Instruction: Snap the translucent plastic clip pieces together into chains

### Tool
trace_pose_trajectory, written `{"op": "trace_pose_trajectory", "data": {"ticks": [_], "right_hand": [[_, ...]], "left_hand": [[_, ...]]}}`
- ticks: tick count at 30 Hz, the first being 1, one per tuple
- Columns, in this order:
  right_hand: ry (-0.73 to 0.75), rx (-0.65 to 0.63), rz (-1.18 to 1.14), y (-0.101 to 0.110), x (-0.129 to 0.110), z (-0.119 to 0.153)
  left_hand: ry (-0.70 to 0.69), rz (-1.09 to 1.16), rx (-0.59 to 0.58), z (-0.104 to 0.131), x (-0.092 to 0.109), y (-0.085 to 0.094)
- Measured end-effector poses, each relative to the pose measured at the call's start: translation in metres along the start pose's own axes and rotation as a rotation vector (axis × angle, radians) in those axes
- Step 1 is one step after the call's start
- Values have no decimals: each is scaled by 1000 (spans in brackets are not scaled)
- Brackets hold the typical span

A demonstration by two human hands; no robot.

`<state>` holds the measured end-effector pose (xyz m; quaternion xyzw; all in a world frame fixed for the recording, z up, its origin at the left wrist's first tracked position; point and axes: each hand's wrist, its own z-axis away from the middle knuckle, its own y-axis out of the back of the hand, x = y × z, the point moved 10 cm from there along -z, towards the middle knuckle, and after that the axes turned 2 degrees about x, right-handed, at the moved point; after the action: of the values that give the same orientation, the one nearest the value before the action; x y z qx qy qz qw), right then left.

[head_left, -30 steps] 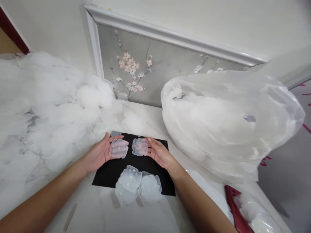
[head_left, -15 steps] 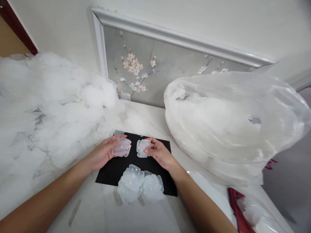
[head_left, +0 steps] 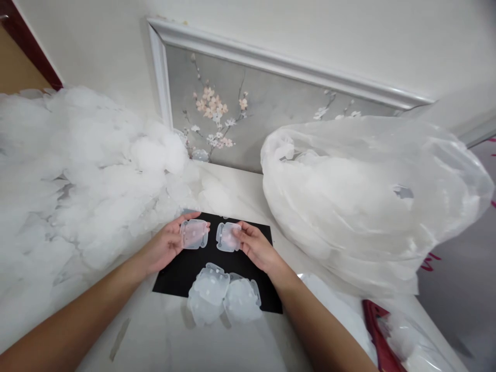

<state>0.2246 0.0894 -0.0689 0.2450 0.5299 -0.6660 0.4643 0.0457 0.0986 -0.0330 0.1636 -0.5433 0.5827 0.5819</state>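
Over a black sheet on the white table, my left hand holds a translucent plastic piece, roughly square with small notches and dots. Its fingers show faintly through the plastic from behind. My right hand pinches a similar translucent piece, thumb in front and fingers at its right edge. A gap separates the two held pieces. Nearer to me, two overlapping stacks of the same pieces, a left stack and a right stack, lie across the front edge of the black sheet.
A large heap of translucent pieces covers the left side. To the right stands a big clear plastic bag full of whitish pieces. A red-handled object lies at the lower right. Behind, a framed flower picture leans against the wall.
My left hand has turned its plastic piece slightly, so it faces me more squarely. The right hand's piece has tilted a little. The stacks have not moved.
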Motion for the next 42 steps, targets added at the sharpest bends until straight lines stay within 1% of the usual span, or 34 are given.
{"op": "trace_pose_trajectory", "data": {"ticks": [3, 7, 10, 13, 16, 18, 20, 21, 23, 24, 25, 26, 28, 29, 30, 32, 33, 35, 36, 37, 38, 40, 41, 42], "right_hand": [[3, -48, -33, -15, -2, 5], [-42, -147, -57, -44, 6, 15], [-40, -174, -133, -57, 10, 18], [-30, -164, -199, -56, 11, 17], [-44, -133, -236, -48, 16, 14], [-56, -106, -250, -42, 19, 11], [-65, -89, -256, -36, 21, 8], [-64, -80, -262, -34, 21, 7], [-53, -66, -277, -28, 20, 5], [-46, -61, -280, -25, 18, 5], [-39, -58, -276, -23, 16, 4], [-34, -58, -268, -21, 15, 4], [-31, -72, -248, -19, 12, 5], [-31, -81, -242, -20, 11, 5], [-32, -91, -238, -20, 10, 5], [-37, -112, -232, -22, 9, 6], [-38, -120, -231, -23, 8, 6], [-35, -128, -226, -25, 7, 7], [-23, -123, -220, -26, 5, 8], [0, -112, -206, -25, 2, 8], [35, -99, -183, -25, -2, 9], [127, -119, -75, -31, -13, 15], [169, -168, 23, -39, -18, 19], [207, -236, 145, -49, -22, 25]], "left_hand": [[-29, -109, 20, 1, -1, -3], [-186, -308, 106, 0, 4, -3], [-260, -368, 195, -1, 7, 1], [-315, -465, 307, 4, 16, 7], [-388, -598, 395, 12, 29, 6], [-419, -648, 398, 15, 33, 2], [-404, -639, 375, 14, 32, 1], [-379, -612, 380, 12, 31, 5], [-353, -527, 447, 10, 34, 23], [-379, -480, 509, 11, 40, 35], [-437, -445, 578, 15, 50, 47], [-527, -426, 652, 21, 62, 58], [-695, -447, 797, 36, 87, 77], [-733, -464, 855, 42, 96, 84], [-733, -475, 901, 45, 101, 90], [-683, -474, 929, 47, 106, 96], [-668, -477, 921, 47, 106, 95], [-650, -483, 865, 46, 103, 83], [-614, -475, 803, 43, 97, 74], [-537, -449, 723, 37, 86, 64], [-412, -393, 619, 28, 69, 54], [-101, -220, 352, 15, 23, 23], [22, -111, 225, 13, 4, 6], [104, -9, 126, 13, -9, -9]]}}
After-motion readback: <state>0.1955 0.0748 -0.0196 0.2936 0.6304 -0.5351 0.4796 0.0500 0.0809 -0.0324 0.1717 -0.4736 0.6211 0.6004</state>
